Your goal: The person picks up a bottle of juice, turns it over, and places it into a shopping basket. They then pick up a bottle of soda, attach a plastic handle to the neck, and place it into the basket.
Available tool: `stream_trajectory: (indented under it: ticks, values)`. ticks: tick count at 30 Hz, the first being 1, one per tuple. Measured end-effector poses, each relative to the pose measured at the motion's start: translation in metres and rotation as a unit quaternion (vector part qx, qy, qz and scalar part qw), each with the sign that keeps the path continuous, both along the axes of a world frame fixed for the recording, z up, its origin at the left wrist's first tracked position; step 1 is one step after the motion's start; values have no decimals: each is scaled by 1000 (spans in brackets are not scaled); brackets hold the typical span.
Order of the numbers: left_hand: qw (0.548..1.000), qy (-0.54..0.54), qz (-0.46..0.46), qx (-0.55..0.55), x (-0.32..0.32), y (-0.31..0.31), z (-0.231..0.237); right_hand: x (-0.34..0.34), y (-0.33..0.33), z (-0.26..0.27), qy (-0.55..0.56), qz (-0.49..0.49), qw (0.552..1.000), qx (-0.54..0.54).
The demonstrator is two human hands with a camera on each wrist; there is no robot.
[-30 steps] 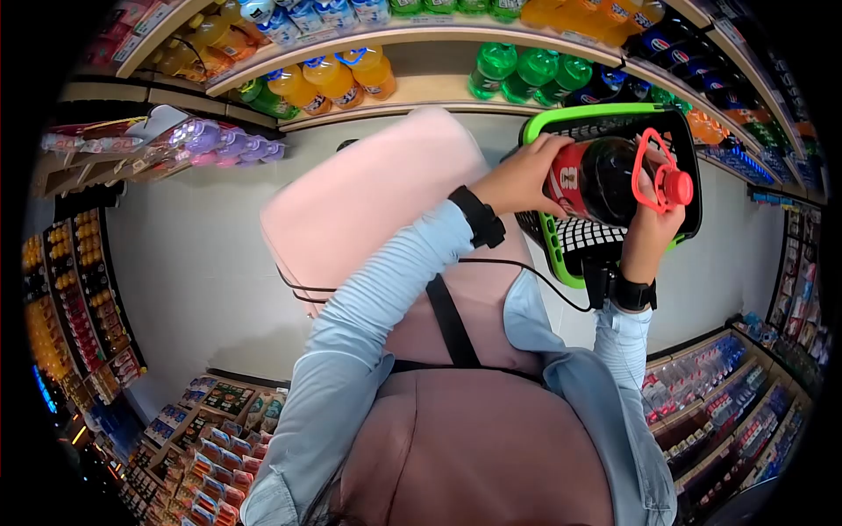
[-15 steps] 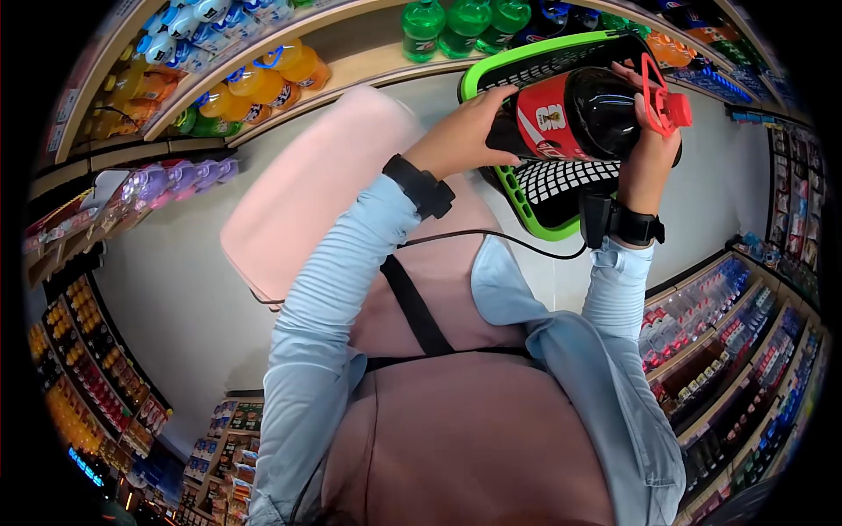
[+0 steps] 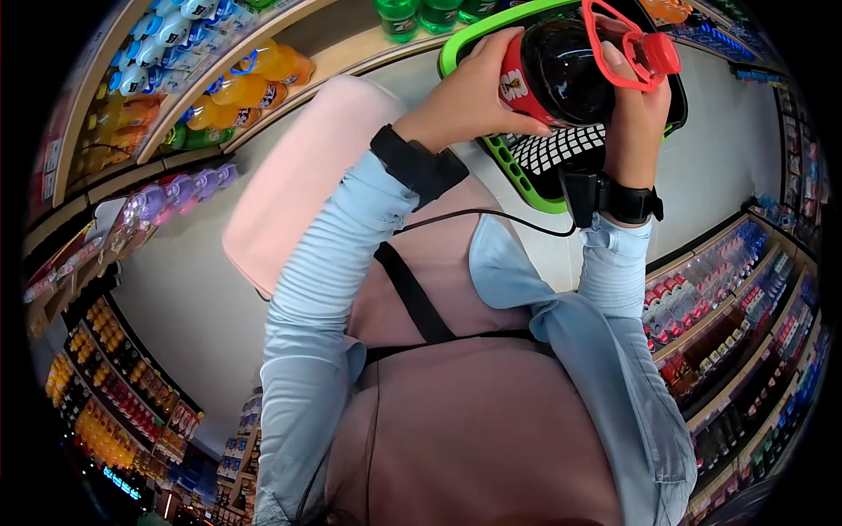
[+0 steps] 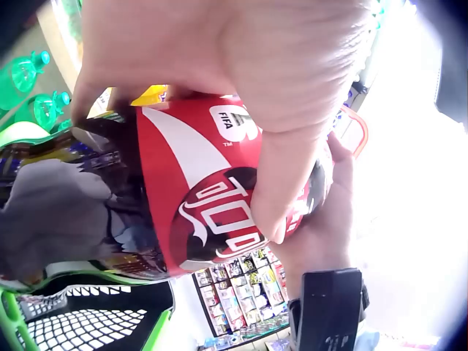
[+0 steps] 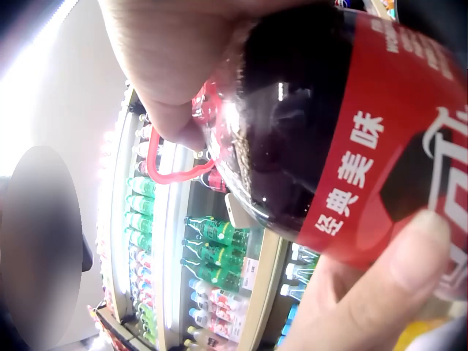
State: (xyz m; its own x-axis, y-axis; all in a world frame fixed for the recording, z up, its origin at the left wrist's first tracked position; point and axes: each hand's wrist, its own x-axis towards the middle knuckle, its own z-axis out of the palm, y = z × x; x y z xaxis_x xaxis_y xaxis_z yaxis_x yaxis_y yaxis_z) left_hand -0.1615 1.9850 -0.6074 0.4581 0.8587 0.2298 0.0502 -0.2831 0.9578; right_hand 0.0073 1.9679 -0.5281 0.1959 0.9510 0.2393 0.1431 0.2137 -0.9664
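A large dark cola bottle [image 3: 570, 70] with a red label and red cap lies tilted above a black and green basket [image 3: 504, 167] in the head view. My left hand [image 3: 465, 101] grips its label end, thumb across the label, as the left wrist view shows on the bottle [image 4: 212, 183]. Around the neck end, by the red carrying loop, my right hand [image 3: 638, 114] holds the bottle, its thumb near the cap. The right wrist view shows that hand [image 5: 168, 66] at the bottle's shoulder.
Shelves with orange bottles [image 3: 237, 92] and green bottles [image 3: 438, 13] stand ahead. A pink case [image 3: 307, 175] lies left of the basket. More stocked shelves [image 3: 737, 324] are at the lower right. A black cable [image 3: 491, 213] runs between the wrists.
Both hands and the bottle have risen in the head view, the bottle now nearer and its cap higher. The basket and shelves have shifted up and left in that view.
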Motion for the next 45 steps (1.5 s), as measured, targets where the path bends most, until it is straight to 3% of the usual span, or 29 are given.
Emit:
stream_trajectory:
  ticks: [5, 11, 19, 20, 23, 28, 32, 35, 40, 45]
  values:
    - [999, 9, -33, -39, -8, -1, 12, 0, 4, -3, -10, 40, 999, 19]
    - [1000, 19, -15, 11, -8, -2, 1, 2, 2, -5, -5, 26, 1000, 7]
    - [1000, -5, 2, -1, -11, -10, 1, -8, -5, 1, -18, 18, 1000, -10]
    - [1000, -8, 8, 6, -12, -11, 0, -13, -7, 8, -6, 50, 999, -12]
    - [1000, -15, 14, -14, -17, -17, 1, -16, -12, 2, -20, 12, 1000, -19]
    - [999, -38, 18, -33, -22, -15, -7, -25, -3, 5, 3, 115, 993, -12]
    - [998, -38, 39, -12, -23, -17, -7, -25, -4, 3, 6, 54, 998, -27]
    - [998, -43, 41, -23, -22, -17, -9, -26, -8, 11, -68, 70, 995, -27]
    - [997, -12, 69, 19, -23, -18, -11, -37, -8, 14, -22, 37, 999, -10]
    - [997, 4, 73, 28, -32, -22, -4, -44, -7, 19, -72, 52, 996, -25]
